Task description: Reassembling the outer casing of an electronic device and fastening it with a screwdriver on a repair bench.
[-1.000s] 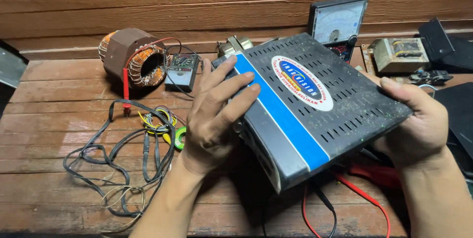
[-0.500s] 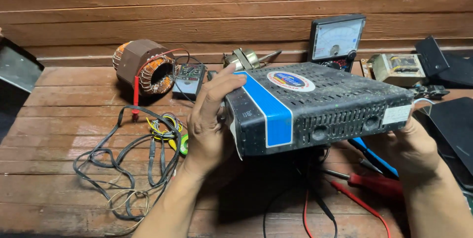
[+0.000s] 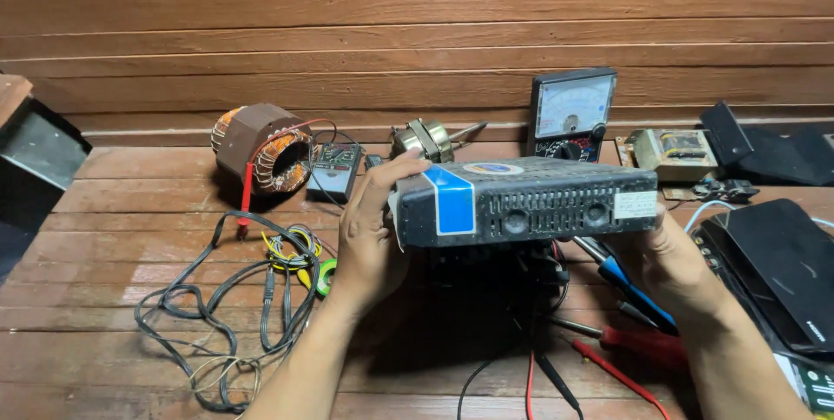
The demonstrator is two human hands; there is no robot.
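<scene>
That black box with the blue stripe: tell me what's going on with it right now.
A person holds the black ventilated metal box lifted above the wooden table, left hand on its striped end, right hand under the other end, its slotted side facing the camera. Behind it stand an analog multimeter, a copper-wound motor stator and a small transformer. A tangle of black cable lies left; red and black test leads trail below.
</scene>
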